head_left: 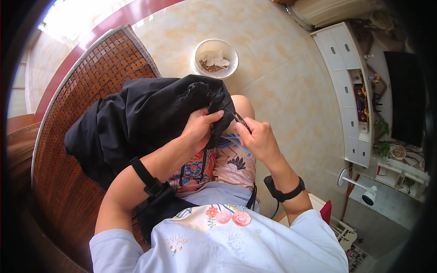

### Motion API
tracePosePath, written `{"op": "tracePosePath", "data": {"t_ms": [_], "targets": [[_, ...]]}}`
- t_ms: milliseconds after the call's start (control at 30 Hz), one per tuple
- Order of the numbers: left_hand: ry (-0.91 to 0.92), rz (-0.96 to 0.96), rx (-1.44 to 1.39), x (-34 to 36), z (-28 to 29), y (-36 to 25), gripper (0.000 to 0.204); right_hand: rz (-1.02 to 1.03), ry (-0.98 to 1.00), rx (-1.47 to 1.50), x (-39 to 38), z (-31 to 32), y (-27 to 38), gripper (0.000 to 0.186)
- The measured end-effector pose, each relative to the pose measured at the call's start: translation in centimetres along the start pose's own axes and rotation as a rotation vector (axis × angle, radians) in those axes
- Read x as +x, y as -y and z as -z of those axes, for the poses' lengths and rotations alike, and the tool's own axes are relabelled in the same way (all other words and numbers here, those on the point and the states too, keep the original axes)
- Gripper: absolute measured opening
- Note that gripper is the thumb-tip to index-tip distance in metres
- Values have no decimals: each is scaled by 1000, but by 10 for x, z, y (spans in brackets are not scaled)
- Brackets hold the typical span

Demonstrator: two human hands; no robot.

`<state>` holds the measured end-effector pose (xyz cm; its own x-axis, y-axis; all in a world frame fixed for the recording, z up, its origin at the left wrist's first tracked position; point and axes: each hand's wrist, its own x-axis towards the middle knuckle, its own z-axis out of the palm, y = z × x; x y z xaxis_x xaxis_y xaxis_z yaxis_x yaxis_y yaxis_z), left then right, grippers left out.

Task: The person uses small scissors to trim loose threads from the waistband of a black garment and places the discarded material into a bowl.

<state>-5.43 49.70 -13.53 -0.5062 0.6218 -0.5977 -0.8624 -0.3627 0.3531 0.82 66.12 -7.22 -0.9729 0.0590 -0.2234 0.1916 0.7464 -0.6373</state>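
Observation:
A large piece of black cloth [152, 102], with a gathered, puckered edge, lies bunched over my lap and the seat to the left. My left hand [199, 126] is closed on that edge, its thumb on top and the other fingers partly hidden in the folds. In my right hand [258, 140] is a small pair of scissors [237, 118] with a dark handle. Their blades point up and left and are at the cloth's right edge. Whether the tips touch the cloth, I cannot tell.
A brown woven seat mat [102, 68] spreads at the left. On the tiled floor [282, 68] ahead stands a white bin [236, 61] with scraps inside. White cabinets [339, 77] and a dark screen [405, 98] line the right, with a white fan-like device [343, 177] nearer.

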Motion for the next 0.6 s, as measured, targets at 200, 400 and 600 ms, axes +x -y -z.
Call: {"op": "tracePosePath", "data": {"t_ms": [200, 400, 600], "targets": [[20, -7, -16, 3, 1, 0, 13, 9, 12, 69, -2, -5, 1, 29], [6, -17, -28, 5, 3, 3, 13, 52, 48, -42, -1, -1, 1, 29], [1, -32, -40, 4, 2, 1, 14, 85, 40, -50, 0, -2, 3, 29]]}}
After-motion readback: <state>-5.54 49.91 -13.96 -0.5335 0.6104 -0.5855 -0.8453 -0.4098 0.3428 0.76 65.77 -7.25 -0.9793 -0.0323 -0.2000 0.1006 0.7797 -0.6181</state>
